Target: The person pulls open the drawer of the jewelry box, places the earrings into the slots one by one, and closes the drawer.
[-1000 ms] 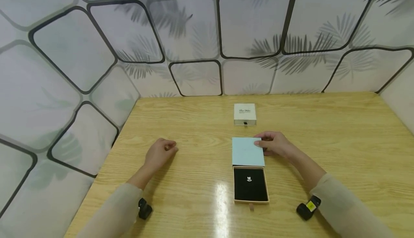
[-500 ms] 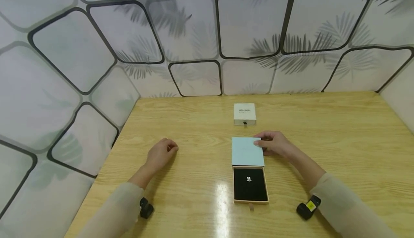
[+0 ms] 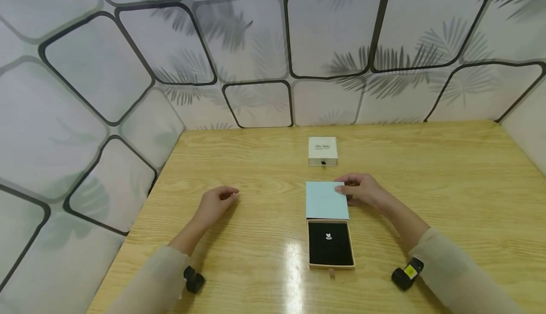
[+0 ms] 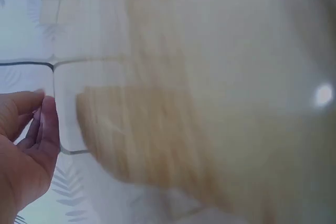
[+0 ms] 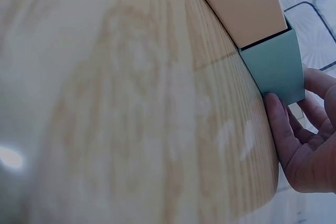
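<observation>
My right hand [image 3: 362, 191] holds the far right corner of a light blue box sleeve [image 3: 325, 201] lying on the table. In the right wrist view, thumb and fingers sit round the end of the same sleeve [image 5: 275, 72]. From its near side the tan-edged drawer [image 3: 309, 252] is slid out, lined with a black pad [image 3: 330, 252]. On that pad sits a tiny silvery ornament [image 3: 328, 236], too small to name. My left hand [image 3: 212, 206] hovers or rests at the left, fingers loosely bent, holding nothing; whether it touches the wood cannot be told.
Behind the blue box stands a small white box [image 3: 323, 149] with black lettering and a dark pull tab. The wooden table [image 3: 448, 172] meets a patterned wall [image 3: 256, 101] at the back. A short ribbon tab [image 3: 331, 273] sticks out at the drawer's near edge.
My left hand has shifted slightly right, and its fingers have straightened a little. The right hand, the sleeve and the drawer look unmoved.
</observation>
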Tool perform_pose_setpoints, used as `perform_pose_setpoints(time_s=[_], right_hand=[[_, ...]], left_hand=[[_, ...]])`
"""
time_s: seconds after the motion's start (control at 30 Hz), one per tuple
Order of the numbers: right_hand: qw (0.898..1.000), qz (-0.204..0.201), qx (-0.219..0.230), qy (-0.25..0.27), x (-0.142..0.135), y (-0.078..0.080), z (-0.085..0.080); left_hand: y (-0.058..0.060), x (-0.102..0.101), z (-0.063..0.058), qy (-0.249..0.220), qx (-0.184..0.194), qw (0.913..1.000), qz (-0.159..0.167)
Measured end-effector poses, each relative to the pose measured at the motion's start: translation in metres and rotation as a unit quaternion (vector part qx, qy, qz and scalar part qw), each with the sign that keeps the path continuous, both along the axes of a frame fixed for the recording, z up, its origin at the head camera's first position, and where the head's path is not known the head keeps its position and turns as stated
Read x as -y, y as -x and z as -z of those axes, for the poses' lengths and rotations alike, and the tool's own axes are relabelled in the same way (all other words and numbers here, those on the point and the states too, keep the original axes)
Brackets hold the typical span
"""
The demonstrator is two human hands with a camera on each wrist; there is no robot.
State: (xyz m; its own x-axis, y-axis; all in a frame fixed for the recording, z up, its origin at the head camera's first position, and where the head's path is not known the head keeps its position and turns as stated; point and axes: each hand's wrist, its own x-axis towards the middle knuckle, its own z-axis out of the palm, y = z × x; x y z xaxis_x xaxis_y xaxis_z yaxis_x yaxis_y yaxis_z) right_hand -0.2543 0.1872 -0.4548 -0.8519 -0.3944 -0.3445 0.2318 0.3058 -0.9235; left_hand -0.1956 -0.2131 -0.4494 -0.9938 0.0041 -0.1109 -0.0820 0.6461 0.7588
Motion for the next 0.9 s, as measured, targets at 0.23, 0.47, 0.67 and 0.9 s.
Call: perform_pose_setpoints(time_s=[0.23, 0.47, 0.67, 0.9], right_hand=[[1.0, 0.001, 0.001, -0.001, 0.0, 0.001, 0.001], [1.0, 0.005, 0.003, 0.001, -0.001, 0.001, 0.002], [1.0, 0.008, 0.001, -0.006, -0.001, 0.002, 0.003], [1.0, 0.007, 0.0, -0.004, 0.0, 0.002, 0.002]], left_hand=[[-0.001, -0.008, -0.002, -0.083, 0.03, 0.996, -0.012], [-0.005, -0.019, -0.001, -0.099, 0.034, 0.9944, -0.013], [-0.014, -0.031, -0.005, -0.044, 0.0, 0.9984, 0.035], [-0.027, -0.049, -0.009, -0.029, -0.066, 0.9889, 0.13]])
